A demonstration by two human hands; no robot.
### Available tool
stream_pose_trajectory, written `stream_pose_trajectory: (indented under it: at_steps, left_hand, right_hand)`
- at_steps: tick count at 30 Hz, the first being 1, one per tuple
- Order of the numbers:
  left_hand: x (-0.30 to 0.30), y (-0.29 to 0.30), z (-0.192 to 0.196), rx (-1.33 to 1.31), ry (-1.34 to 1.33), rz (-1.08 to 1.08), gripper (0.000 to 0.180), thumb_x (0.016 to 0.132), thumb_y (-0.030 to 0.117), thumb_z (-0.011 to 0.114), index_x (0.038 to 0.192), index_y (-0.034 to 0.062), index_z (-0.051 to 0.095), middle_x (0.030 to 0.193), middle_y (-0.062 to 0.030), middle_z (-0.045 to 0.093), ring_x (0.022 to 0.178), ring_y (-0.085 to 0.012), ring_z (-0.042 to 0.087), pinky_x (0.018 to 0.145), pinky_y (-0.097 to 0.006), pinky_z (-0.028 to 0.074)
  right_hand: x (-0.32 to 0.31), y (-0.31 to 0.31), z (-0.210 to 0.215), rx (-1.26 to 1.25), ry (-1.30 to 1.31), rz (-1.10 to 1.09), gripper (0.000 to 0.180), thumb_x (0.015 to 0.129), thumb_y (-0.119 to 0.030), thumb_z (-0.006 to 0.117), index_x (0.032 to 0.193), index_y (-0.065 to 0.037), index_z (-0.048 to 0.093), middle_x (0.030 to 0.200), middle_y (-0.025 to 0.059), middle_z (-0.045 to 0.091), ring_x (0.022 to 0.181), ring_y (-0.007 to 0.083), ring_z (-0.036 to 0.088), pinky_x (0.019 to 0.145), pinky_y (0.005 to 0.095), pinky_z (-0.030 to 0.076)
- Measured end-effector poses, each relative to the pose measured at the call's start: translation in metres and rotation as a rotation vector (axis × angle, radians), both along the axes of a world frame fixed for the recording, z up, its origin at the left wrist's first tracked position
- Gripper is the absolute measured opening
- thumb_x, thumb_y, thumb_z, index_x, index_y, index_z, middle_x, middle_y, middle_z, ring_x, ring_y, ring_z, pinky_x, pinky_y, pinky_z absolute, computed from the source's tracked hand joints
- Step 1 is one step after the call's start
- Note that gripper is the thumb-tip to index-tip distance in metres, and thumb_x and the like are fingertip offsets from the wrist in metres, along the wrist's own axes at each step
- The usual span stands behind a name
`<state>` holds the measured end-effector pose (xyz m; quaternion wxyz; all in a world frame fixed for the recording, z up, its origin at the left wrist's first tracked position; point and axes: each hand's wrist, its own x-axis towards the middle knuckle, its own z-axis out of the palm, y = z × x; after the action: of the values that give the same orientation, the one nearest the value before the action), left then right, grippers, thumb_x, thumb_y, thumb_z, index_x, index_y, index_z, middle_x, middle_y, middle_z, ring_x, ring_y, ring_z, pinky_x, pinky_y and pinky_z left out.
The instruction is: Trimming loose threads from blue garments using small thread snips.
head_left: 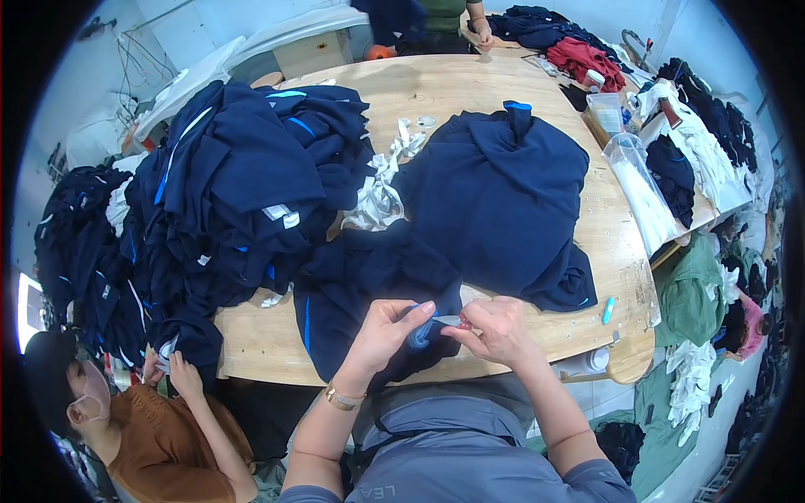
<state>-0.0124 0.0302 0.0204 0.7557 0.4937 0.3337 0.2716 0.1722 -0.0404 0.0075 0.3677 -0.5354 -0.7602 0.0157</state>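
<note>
Near the table's front edge, my left hand pinches the edge of a navy garment between thumb and fingers. This garment has a bright blue strip along its left side and a pale blue print beside my fingers. In my right hand, closed fingers hold what look like small thread snips. Their pointed metal blade reaches the garment at my left fingertips, with a bit of red showing in the fist; the rest is hidden. Just beyond lies a broad navy garment pile.
A taller navy heap covers the table's left side. White fabric strips lie between the piles. A turquoise cutter-like tool rests right, near a clear bag. A masked co-worker handles cloth at left; another person stands across.
</note>
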Motion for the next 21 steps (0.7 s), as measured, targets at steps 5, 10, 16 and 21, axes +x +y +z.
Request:
stream_pose_trajectory:
  at_steps: [5, 10, 16, 21]
  left_hand:
    - [-0.001, 0.002, -0.002, -0.008, -0.027, 0.020, 0.022, 0.087, 0.021, 0.061, 0.079, 0.0009, 0.068, 0.068, 0.0030, 0.062, 0.059, 0.0001, 0.048, 0.053, -0.017, 0.036]
    - [-0.003, 0.002, -0.006, -0.007, -0.020, 0.040, 0.023, 0.088, 0.021, 0.060, 0.078, 0.0015, 0.068, 0.068, 0.0033, 0.062, 0.058, 0.0004, 0.048, 0.052, -0.016, 0.036]
    - [0.000, 0.001, -0.006, -0.040, -0.022, 0.046, 0.024, 0.088, 0.021, 0.060, 0.078, 0.0018, 0.068, 0.067, 0.0030, 0.061, 0.058, 0.0002, 0.048, 0.052, -0.016, 0.035]
    - [-0.001, 0.001, -0.002, -0.046, -0.039, 0.025, 0.023, 0.088, 0.021, 0.060, 0.078, 0.0017, 0.068, 0.067, 0.0022, 0.062, 0.058, -0.0002, 0.049, 0.053, -0.016, 0.036]
  right_hand:
    - [0.004, 0.000, -0.004, -0.003, 0.249, -0.041, 0.039, 0.072, -0.040, 0.071, 0.063, -0.008, 0.050, 0.052, 0.0030, 0.048, 0.042, 0.0203, 0.049, 0.042, 0.0316, 0.037]
    - [0.002, -0.001, 0.004, 0.010, 0.082, -0.040, 0.039, 0.071, -0.040, 0.071, 0.064, -0.009, 0.050, 0.053, 0.0021, 0.049, 0.044, 0.0192, 0.050, 0.043, 0.0307, 0.037]
    - [-0.002, -0.001, 0.005, 0.024, -0.004, -0.048, 0.038, 0.071, -0.041, 0.070, 0.064, -0.010, 0.050, 0.053, 0.0009, 0.048, 0.046, 0.0174, 0.051, 0.045, 0.0298, 0.038]
    - [-0.003, 0.000, 0.009, 0.029, -0.009, -0.048, 0.039, 0.071, -0.042, 0.070, 0.063, -0.010, 0.049, 0.053, 0.0006, 0.048, 0.046, 0.0167, 0.051, 0.045, 0.0293, 0.037]
